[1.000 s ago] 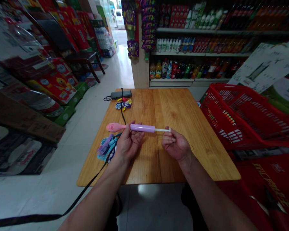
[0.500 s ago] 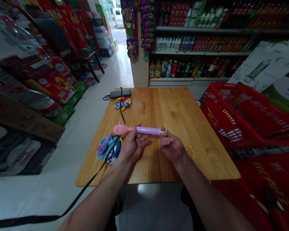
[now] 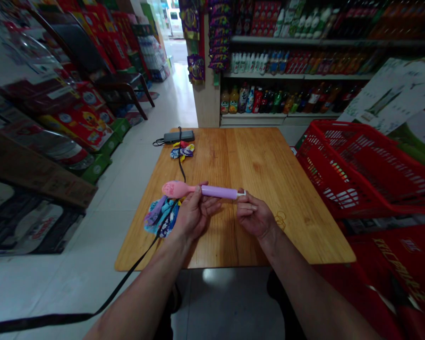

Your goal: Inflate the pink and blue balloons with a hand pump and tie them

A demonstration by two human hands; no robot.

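Observation:
My left hand (image 3: 193, 215) grips the front of a purple hand pump (image 3: 217, 191) held level over the wooden table (image 3: 255, 160). A pink balloon (image 3: 175, 189), slightly swollen, sits on the pump's nozzle, pointing left. My right hand (image 3: 253, 215) pinches the pump's white plunger handle (image 3: 241, 193), which is pushed almost fully into the barrel. A heap of flat patterned balloons (image 3: 162, 215) lies on the table just left of my left hand.
A smaller bunch of balloons (image 3: 182, 151) and a dark flat device (image 3: 178, 137) with a black cable lie at the table's far left. Rubber bands (image 3: 280, 219) lie right of my right hand. Red shopping baskets (image 3: 354, 165) stand at right, drink shelves behind.
The plunger, drawn out a second ago, has been pushed into the barrel by my right hand. The pink balloon has grown a little fuller.

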